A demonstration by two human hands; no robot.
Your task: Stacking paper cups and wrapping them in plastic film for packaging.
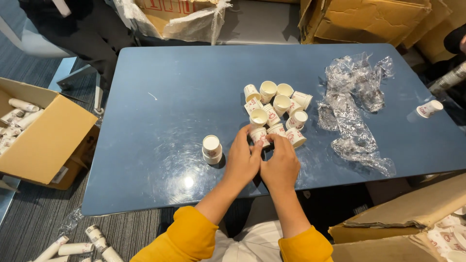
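Paper cup [259, 136], small and white with a red print, stands at the near edge of a cluster of similar cups [276, 104] in the middle of the blue table [160, 87]. Both hands meet on it: the left hand [242, 157] pinches it from the left side with thumb and fingers, and the right hand [280, 164] closes on it from the right, so the two hands are touching each other. Whether it is one cup or a few nested ones, I cannot tell.

Such a cup is probably very light and thin; its wall gives under pressure and dents easily, so a soft grip low on the wall or at the rolled rim seems safest. The paper is dry and not slippery.

Just left of the hands, a short upturned stack of cups [212, 149] stands apart from the cluster. To the right lies crumpled clear plastic wrap [357, 104], and further right a single cup [430, 108] lies on its side. An open cardboard box [43, 136] with cup sleeves stands on the floor at the left
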